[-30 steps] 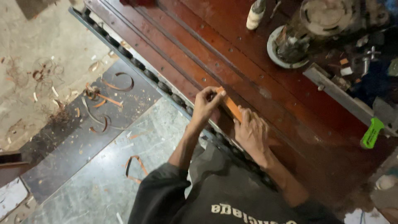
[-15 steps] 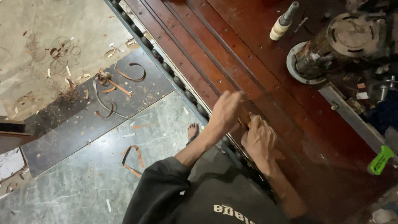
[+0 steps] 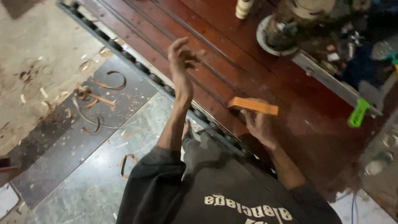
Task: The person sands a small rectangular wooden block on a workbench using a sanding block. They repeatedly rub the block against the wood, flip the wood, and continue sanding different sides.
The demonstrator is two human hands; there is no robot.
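Note:
My right hand grips an orange flat block and holds it against a dark red wooden panel with long grooves. Over the panel's near edge, my left hand is raised with its fingers loosely apart and nothing in it. It is well clear of the block, up and to the left. My dark sleeves and shirt fill the bottom of the view.
A round power tool and a pale bottle stand on the panel's far side. A metal bar with a green handle lies at the right. Curled wood shavings litter the tiled floor on the left.
Both hands were together at the orange block by the panel's edge. The left hand has since lifted away up and to the left, while the right hand keeps the block.

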